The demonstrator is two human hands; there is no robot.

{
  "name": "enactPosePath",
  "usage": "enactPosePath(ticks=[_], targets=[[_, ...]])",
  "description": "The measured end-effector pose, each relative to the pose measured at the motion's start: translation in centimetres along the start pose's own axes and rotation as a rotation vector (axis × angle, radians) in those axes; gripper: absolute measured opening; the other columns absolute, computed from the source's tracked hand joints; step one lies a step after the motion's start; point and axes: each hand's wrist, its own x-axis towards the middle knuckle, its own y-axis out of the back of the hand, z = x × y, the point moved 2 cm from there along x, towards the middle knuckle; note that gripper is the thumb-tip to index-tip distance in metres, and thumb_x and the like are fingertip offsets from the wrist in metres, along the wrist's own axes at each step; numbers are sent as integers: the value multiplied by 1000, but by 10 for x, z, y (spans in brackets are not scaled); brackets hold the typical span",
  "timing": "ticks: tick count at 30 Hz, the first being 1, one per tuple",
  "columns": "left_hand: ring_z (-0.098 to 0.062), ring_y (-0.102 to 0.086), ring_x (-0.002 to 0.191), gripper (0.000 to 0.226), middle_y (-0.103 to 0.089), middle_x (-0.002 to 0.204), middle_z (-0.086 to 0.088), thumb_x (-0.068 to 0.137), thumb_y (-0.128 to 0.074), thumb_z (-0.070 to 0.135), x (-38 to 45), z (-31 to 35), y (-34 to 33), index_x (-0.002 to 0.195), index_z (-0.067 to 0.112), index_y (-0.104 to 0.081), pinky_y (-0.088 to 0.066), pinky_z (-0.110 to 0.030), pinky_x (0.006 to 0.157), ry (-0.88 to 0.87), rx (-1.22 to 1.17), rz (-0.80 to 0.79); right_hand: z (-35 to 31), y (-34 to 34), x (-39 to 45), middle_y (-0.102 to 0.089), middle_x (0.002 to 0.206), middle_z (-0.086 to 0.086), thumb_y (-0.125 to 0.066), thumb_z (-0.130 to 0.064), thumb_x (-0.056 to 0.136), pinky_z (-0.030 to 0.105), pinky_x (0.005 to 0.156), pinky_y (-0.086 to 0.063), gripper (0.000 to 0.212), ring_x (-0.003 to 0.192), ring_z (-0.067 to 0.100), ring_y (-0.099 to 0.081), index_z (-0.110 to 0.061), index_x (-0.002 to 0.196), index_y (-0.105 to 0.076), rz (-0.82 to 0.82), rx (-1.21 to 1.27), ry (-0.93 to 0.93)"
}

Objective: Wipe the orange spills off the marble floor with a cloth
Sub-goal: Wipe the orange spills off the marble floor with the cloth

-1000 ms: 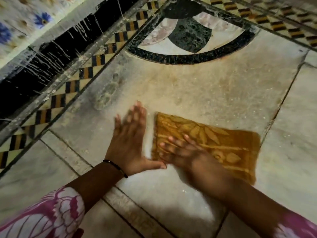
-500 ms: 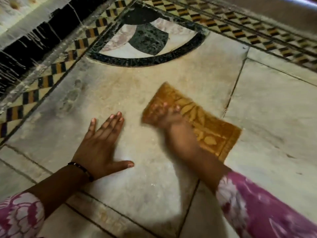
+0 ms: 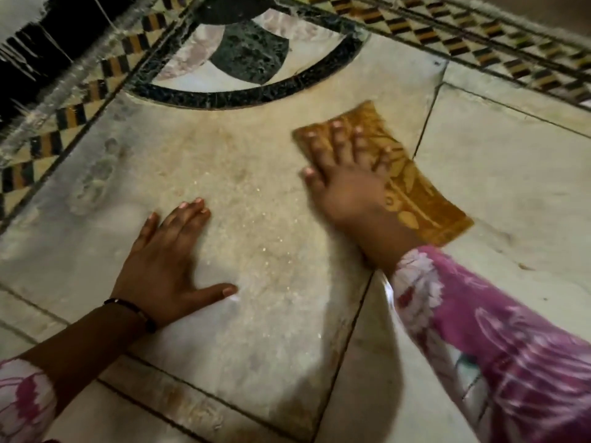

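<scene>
A folded orange-brown cloth (image 3: 412, 193) with a leaf pattern lies flat on the pale marble floor (image 3: 256, 174), right of centre. My right hand (image 3: 345, 177) presses down on the cloth's left half with fingers spread, covering that part. My left hand (image 3: 166, 263) rests flat on the bare marble to the left, fingers apart, holding nothing, a dark band at its wrist. A faint orange tint (image 3: 224, 145) stains the slab above and between my hands, and orange marks (image 3: 185, 407) sit along the near joint.
A black, green and white inlaid arc (image 3: 249, 59) lies just beyond the slab. Checkered yellow-and-black border strips (image 3: 80, 113) run along the left and the top right (image 3: 479, 36). A dark skirting (image 3: 48, 49) is at top left. Tile joints (image 3: 428, 116) cross beside the cloth.
My right hand has pushed the cloth away from me and to the right, turning it diagonal. My left hand has stayed planted on the marble. The view has shifted.
</scene>
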Motion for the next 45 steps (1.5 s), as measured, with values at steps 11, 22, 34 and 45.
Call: enactPosePath(ticks=[11, 22, 34, 45], targets=[[-19, -17, 144, 114, -19, 157, -5, 66, -29, 91, -1, 0, 0, 149, 12, -22, -6, -46, 118, 2, 33, -24, 63, -7, -155, -6, 159, -10, -16, -54, 95, 54, 115, 2, 50, 147, 21, -2, -55, 144, -6, -36, -78, 46], [-17, -18, 144, 112, -19, 157, -3, 67, -32, 89, -3, -2, 1, 150, 15, -22, -6, -45, 118, 6, 4, -49, -45, -19, -107, -9, 160, -2, -23, -46, 98, 59, 113, 0, 51, 147, 25, -3, -40, 148, -18, -15, -13, 385], [-23, 11, 146, 114, 14, 157, -10, 73, -24, 86, 41, 72, 5, 150, 7, 3, 9, -38, 117, -94, -125, 104, 17, 2, -32, 2, 161, -3, -16, -47, 99, 66, 109, 8, 52, 146, 31, 9, -41, 150, -6, -29, 24, 30], [-24, -3, 147, 113, -4, 159, -13, 74, -21, 87, 70, 59, -8, 150, 5, -10, 3, -46, 118, -113, 82, 24, 122, 24, -22, 1, 160, -7, -13, -54, 97, 56, 113, 7, 50, 147, 24, 5, -51, 146, -1, 49, -38, -67]])
